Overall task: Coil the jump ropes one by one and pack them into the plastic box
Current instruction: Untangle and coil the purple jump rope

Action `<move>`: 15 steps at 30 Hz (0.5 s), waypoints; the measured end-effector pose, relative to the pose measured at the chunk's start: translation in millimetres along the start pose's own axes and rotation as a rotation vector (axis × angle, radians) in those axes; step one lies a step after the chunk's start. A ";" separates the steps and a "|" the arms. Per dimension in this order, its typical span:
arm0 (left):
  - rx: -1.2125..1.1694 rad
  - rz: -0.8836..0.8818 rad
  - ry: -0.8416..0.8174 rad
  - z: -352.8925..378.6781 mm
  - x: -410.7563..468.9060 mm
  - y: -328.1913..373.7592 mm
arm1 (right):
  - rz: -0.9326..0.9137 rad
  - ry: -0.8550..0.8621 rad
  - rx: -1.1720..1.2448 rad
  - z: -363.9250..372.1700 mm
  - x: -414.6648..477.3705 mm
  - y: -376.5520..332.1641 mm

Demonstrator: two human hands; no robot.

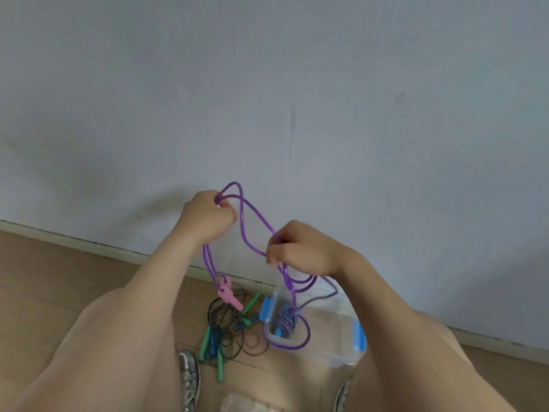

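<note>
My left hand (208, 217) grips loops of a purple jump rope (252, 221) held up in front of the wall. My right hand (300, 248) pinches the same rope lower and to the right. Strands run between the two hands and hang down in loops. The rope's pink handles (228, 295) dangle below my left hand. One purple loop hangs over the clear plastic box (341, 349) with blue clips on the floor. Inside the box lies a coiled rope with a dark-and-white braid (283, 321).
A tangle of dark ropes with green and blue handles (228, 331) lies on the wooden floor left of the box. My shoes (188, 379) show at the bottom. A grey wall with a baseboard (98, 248) stands right behind.
</note>
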State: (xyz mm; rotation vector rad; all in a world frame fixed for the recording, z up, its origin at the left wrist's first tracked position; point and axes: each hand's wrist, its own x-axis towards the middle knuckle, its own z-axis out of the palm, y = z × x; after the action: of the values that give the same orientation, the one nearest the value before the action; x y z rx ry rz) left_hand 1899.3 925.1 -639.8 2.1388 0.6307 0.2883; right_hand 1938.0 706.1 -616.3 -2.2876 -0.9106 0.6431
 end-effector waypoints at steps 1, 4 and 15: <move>0.123 0.007 -0.026 0.5 -0.3 -4.1 | -0.012 0.073 0.020 -0.8 -0.7 -1.4; 0.269 0.006 0.031 0.8 -0.9 -8.1 | -0.082 0.256 0.161 -4.0 -4.5 -4.7; 0.045 0.547 -0.100 10.9 -14.8 14.7 | -0.240 0.092 0.347 -3.6 -9.2 -11.2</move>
State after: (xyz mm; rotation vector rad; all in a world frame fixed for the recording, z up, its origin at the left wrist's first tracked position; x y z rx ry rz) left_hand 1896.2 902.4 -634.2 2.3221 -0.0191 0.4597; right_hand 1929.3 704.8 -604.2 -1.8520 -0.9312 0.5380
